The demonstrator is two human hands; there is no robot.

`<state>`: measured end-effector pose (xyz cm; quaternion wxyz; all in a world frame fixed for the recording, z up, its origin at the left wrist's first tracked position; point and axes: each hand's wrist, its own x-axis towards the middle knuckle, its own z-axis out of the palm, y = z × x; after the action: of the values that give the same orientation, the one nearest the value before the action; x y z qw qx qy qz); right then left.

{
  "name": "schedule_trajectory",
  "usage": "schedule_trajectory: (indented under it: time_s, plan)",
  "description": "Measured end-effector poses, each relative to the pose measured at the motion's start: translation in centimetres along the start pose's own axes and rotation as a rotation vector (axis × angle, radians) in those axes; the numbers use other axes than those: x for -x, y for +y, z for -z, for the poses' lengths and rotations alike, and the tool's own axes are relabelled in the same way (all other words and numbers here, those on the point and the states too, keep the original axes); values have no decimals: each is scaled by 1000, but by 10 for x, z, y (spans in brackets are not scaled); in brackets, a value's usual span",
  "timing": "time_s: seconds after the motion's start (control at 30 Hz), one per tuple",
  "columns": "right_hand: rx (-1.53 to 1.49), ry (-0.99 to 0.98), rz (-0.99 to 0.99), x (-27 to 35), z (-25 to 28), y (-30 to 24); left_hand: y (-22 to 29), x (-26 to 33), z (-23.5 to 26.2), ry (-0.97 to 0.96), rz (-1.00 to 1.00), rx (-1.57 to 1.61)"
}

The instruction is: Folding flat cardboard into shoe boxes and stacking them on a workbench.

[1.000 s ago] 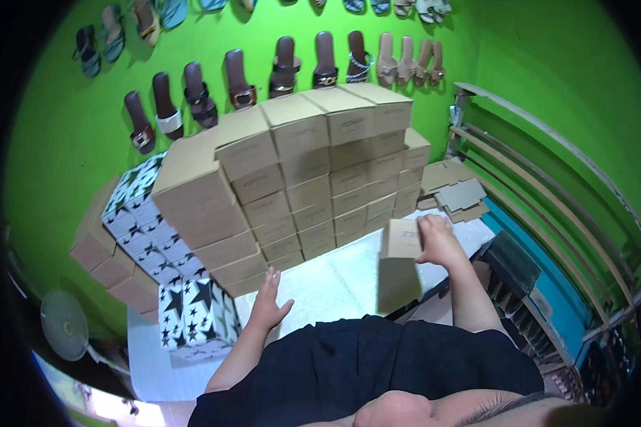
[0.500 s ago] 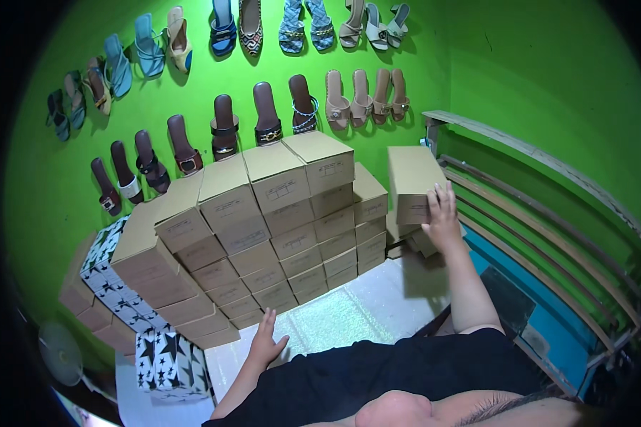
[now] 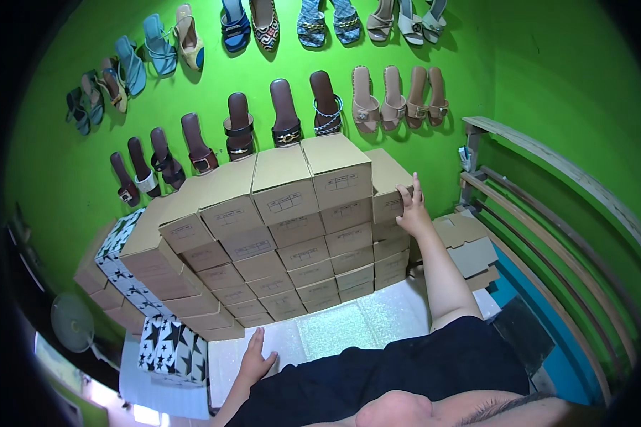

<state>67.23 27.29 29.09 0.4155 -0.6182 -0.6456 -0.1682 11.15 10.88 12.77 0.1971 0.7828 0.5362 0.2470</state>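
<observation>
A cardboard box [image 3: 387, 173] lies on top of the rightmost column of a stepped stack of brown boxes [image 3: 285, 194]. My right hand [image 3: 414, 210] is open, fingers stretched up and apart, touching that box's front right corner. Low at the near side, my left hand [image 3: 257, 359] is open with nothing in it, held over the white, shiny-topped table [image 3: 331, 334] in front of the stack.
Star-patterned boxes [image 3: 169, 349] and a fan [image 3: 72, 322] are at the left. Flattened-looking cardboard pieces [image 3: 471, 249] lie right of the stack, beside a wooden rack [image 3: 541, 206]. Sandals [image 3: 285, 114] hang on the green wall behind.
The box at my right hand has moved left, from right of the stack onto its rightmost column. Cardboard pieces behind it now show. My view has shifted; the left hand stays low and open.
</observation>
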Motion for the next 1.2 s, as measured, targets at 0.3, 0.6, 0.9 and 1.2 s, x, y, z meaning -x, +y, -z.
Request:
schedule_trajectory:
  time_s: [0.3, 0.6, 0.9, 1.2]
  plan:
    - [-157, -162, -13, -26, 8, 9, -24, 9, -14, 48, 22, -31]
    - [-1431, -87, -550, -65, -53, 107, 6, -37, -10, -4, 164, 26]
    - [-1433, -295, -973, -87, -91, 111, 43, -105, -3, 27, -76, -232]
    - [-1520, -181, -746, -69, -76, 128, 39, -115, -15, -15, -91, -141]
